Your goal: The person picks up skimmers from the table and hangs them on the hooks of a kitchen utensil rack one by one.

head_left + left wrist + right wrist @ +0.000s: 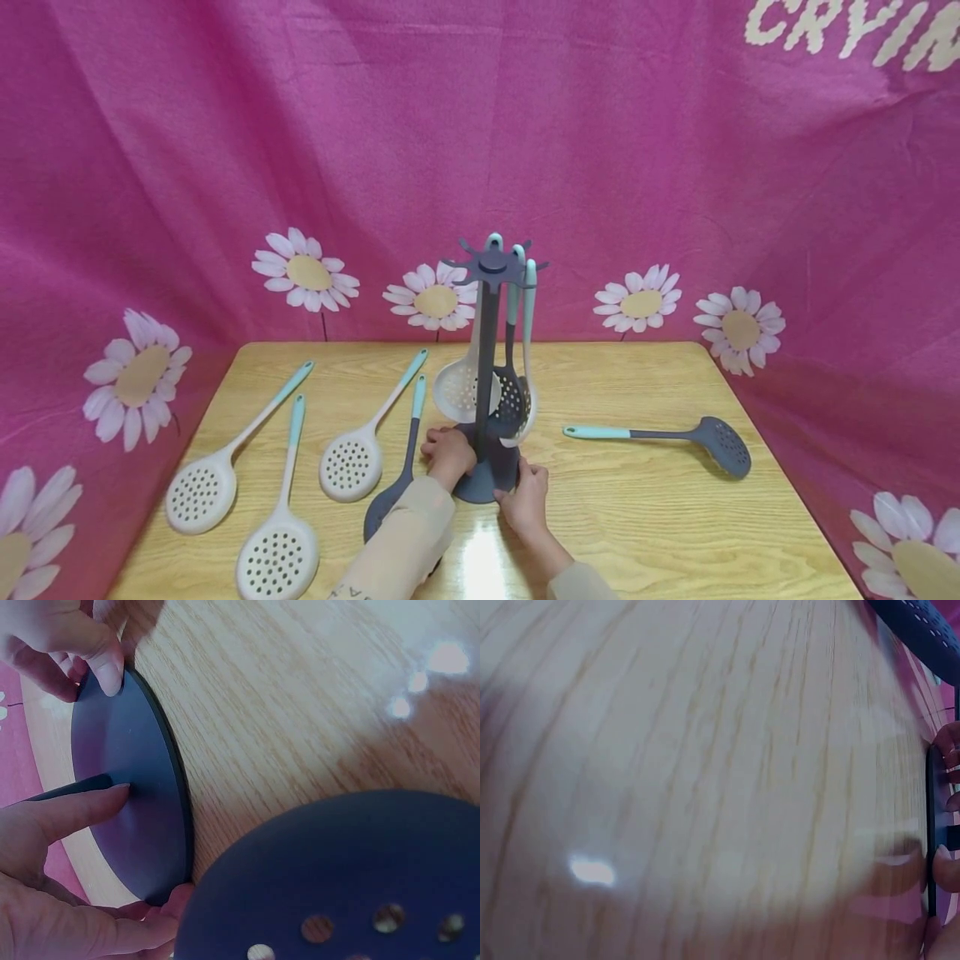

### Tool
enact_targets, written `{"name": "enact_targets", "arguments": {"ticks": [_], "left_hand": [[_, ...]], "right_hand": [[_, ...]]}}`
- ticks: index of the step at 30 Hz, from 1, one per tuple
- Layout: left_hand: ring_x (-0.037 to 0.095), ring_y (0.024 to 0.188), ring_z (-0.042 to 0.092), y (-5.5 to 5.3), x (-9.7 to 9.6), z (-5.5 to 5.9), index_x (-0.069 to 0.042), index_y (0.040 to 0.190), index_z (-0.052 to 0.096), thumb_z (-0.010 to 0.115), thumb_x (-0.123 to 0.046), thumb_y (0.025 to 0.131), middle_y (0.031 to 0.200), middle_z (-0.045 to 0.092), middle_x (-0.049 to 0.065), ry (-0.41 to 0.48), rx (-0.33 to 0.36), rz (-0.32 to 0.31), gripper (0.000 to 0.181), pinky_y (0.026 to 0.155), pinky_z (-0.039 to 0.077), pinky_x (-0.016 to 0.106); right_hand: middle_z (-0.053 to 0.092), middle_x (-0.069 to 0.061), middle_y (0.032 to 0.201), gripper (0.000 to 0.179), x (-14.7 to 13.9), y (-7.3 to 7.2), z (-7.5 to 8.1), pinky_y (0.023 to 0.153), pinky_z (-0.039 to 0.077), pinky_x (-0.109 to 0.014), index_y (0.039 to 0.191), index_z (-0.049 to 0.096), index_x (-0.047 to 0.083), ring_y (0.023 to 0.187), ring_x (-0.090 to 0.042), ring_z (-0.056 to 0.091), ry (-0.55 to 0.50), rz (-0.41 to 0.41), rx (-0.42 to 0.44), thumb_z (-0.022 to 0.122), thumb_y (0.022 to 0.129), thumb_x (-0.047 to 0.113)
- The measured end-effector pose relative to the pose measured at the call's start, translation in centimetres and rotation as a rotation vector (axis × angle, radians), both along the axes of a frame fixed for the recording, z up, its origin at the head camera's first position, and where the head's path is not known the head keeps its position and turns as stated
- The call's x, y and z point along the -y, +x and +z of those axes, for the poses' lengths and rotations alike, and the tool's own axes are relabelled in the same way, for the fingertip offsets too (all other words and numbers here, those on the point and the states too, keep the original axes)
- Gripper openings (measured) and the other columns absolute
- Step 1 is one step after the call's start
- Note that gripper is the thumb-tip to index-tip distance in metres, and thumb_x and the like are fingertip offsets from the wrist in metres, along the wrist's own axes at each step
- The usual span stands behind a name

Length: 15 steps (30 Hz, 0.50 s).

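- At the middle of the light wooden table (645, 533), the left hand (448, 454) and right hand (527, 500) grip the round base of the dark grey utensil stand (486, 479).
- Three skimmers hang on it already; five perforated skimmers (351, 458) lie around, not yet hung.
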<state>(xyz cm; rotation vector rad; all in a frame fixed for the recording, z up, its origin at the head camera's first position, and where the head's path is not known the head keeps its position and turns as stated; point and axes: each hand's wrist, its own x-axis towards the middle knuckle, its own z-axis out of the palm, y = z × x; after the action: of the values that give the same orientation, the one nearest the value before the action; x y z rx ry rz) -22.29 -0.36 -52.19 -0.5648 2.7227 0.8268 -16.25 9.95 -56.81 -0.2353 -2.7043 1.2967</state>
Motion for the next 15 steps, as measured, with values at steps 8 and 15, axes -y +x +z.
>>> {"name": "enact_targets", "arguments": {"ticks": [8,15], "left_hand": [[0.048,0.088,0.04,-0.2,-0.1,-0.3,0.022,0.107,0.043,0.076,-0.001,0.059,0.095,0.036,0.033,-0.062,0.011,-0.018,0.062,0.073,0.042,0.05],[0.048,0.087,0.04,-0.3,-0.1,-0.6,0.022,0.103,0.045,0.076,-0.003,0.06,0.095,0.036,0.033,-0.072,0.031,-0.03,0.059,0.074,0.039,0.05]], "right_hand": [[0.038,-0.018,0.099,0.068,-0.9,-0.7,0.0,0.08,0.039,-0.04,0.123,0.043,-0.018,0.091,-0.028,0.039,-0.018,0.068,0.031,0.075,0.065,-0.003],[0.037,-0.017,0.101,0.069,-1.2,-0.8,0.1,0.077,0.042,-0.037,0.126,0.041,-0.017,0.092,-0.027,0.042,-0.03,0.098,0.078,0.075,0.067,-0.002]]}}
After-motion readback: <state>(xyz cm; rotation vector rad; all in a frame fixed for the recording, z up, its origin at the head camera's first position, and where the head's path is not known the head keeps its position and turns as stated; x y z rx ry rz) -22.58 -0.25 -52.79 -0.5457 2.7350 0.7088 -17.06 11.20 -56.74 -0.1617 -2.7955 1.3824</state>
